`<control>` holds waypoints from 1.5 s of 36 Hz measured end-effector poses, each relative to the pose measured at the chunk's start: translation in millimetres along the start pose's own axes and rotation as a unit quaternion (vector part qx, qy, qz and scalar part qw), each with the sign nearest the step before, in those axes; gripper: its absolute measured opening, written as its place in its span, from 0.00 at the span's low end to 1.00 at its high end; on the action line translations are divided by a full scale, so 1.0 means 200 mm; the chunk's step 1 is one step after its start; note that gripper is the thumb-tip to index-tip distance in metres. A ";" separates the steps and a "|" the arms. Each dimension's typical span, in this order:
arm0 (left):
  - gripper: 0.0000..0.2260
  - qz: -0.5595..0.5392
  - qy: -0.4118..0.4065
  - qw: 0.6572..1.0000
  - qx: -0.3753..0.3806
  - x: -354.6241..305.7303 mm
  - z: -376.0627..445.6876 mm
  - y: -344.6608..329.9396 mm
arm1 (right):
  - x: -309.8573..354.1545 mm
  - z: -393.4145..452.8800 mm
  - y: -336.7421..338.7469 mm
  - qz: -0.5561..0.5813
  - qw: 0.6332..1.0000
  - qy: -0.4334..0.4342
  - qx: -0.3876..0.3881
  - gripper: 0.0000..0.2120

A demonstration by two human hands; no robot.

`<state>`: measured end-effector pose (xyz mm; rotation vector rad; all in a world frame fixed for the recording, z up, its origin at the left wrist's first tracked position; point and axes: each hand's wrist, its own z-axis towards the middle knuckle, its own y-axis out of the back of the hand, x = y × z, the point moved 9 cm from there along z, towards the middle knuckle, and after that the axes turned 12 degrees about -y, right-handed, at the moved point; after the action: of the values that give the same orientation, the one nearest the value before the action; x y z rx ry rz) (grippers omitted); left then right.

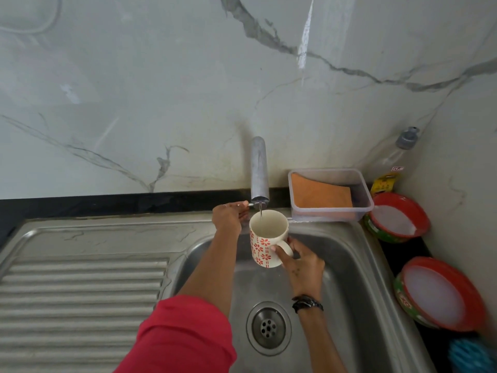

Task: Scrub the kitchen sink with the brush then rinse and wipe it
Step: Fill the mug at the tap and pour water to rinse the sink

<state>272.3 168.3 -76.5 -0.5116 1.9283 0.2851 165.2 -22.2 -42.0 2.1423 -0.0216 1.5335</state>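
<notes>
A stainless-steel kitchen sink (357, 265) sits in a dark counter (80, 204) against a grey-veined marble-look wall (134, 90), its ribbed drainboard (80, 305) running off to the left and the round drain (269, 328) near the basin's front. A metal tap (259, 168) juts straight out from the wall, its long axis pointing toward the viewer, and drops a thin stream into a white mug with red flowers (266, 242) held upright beneath the spout. The right hand (301, 261) curls around the mug's handle; the left hand (230, 215), red sleeve (183, 337) behind it, pinches the tap's small lever. At right stand a clear tub holding an orange cloth (321, 195) and two red-rimmed containers (398, 220); a blue brush (468, 356) shows at the lower right corner. Labels there are too blurred to read.
</notes>
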 end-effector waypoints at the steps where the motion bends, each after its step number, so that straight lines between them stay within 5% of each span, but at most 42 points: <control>1: 0.07 -0.002 -0.001 1.000 0.000 0.00 0.00 0.00 | 0.00 0.00 0.00 0.000 1.000 0.001 0.000 0.10; 23: 0.06 -0.013 -0.008 1.000 0.005 -0.02 -0.01 -0.01 | 0.00 -0.09 0.04 0.076 0.996 0.020 -0.034 0.20; 54: 0.07 -0.002 -0.011 1.000 0.025 -0.01 0.00 -0.01 | -0.07 -0.07 -0.03 0.073 0.997 -0.001 0.001 0.18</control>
<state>274.9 166.5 -74.4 -0.4787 1.9081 0.2387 148.5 -15.7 -53.9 2.1859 -0.1813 1.6134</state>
